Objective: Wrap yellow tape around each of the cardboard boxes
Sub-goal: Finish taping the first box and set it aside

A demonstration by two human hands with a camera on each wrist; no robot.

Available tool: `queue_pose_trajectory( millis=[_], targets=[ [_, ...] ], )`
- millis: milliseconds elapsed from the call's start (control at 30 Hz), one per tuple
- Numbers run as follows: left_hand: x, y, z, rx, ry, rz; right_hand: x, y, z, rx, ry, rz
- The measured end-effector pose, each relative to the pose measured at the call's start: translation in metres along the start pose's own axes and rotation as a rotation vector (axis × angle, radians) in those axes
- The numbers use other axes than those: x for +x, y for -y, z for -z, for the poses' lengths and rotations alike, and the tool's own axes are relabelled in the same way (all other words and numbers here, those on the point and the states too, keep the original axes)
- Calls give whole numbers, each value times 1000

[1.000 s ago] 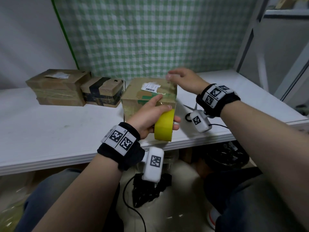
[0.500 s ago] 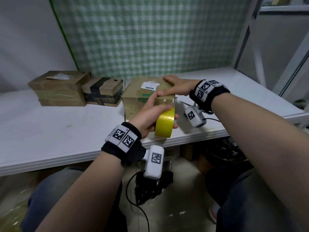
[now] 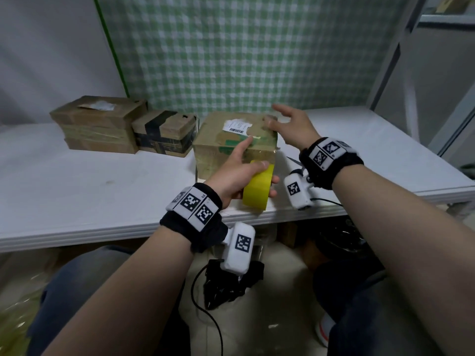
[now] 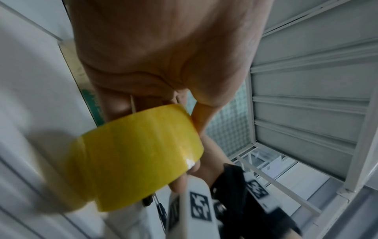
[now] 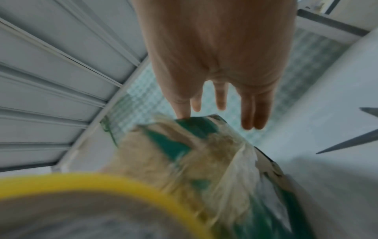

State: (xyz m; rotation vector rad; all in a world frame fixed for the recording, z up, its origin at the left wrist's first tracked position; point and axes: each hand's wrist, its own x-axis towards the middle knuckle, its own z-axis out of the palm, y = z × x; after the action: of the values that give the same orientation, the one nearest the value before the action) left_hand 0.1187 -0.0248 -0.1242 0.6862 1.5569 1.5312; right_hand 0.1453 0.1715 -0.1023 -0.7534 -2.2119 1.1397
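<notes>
The yellow tape roll (image 3: 257, 187), light and rigid, sits clenched in the left hand (image 3: 237, 173) against the nearest cardboard box (image 3: 232, 143) on the tabletop (image 3: 90, 191). The right hand (image 3: 290, 127) hovers released, fingers spread above the box's stiff top.

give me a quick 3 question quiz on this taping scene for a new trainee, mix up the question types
1. True or false: the left hand grips the yellow tape roll.
2. How many cardboard boxes stand on the white table? A) two B) three C) four
3. Fill in: the right hand, fingers spread, is over the ___ of the nearest box.

Key
1. True: its fingers and thumb curl round the roll, held against that box's front.
2. B: the nearest box, the black-taped box and the far left box.
3. Top.
</notes>
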Motion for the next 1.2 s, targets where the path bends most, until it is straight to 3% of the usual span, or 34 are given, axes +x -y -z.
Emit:
queue_pose_trajectory(
  millis=[100, 167, 333, 400, 467, 567, 700, 1000, 1100, 1200],
  targets=[
    [0, 3, 1, 43, -22, -2, -23, -3, 4, 31, -52, -45],
    [2, 5, 5, 86, -109, -30, -41, 0, 3, 112, -32, -136],
    [8, 6, 30, 339, -579, -141, -64, -2, -8, 176, 39, -294],
    [7, 5, 42, 473, -737, -64, -70, 0, -11, 188, 90, -330],
    [7, 7, 52, 511, -718, -6, -71, 1, -14, 209, 92, -333],
    [10, 17, 55, 375, -620, -131, -68, -2, -17, 252, 40, -334],
    [9, 18, 52, 377, -663, -270, -76, 3, -11, 349, -9, -295],
    [8, -17, 55, 446, -737, -441, -74, 16, 0, 534, -74, -293],
    [14, -27, 65, 404, -764, -494, -75, 28, 2, 553, -53, -219],
    [18, -30, 72, 392, -773, -452, -69, 33, -2, 532, -58, -105]
  ],
)
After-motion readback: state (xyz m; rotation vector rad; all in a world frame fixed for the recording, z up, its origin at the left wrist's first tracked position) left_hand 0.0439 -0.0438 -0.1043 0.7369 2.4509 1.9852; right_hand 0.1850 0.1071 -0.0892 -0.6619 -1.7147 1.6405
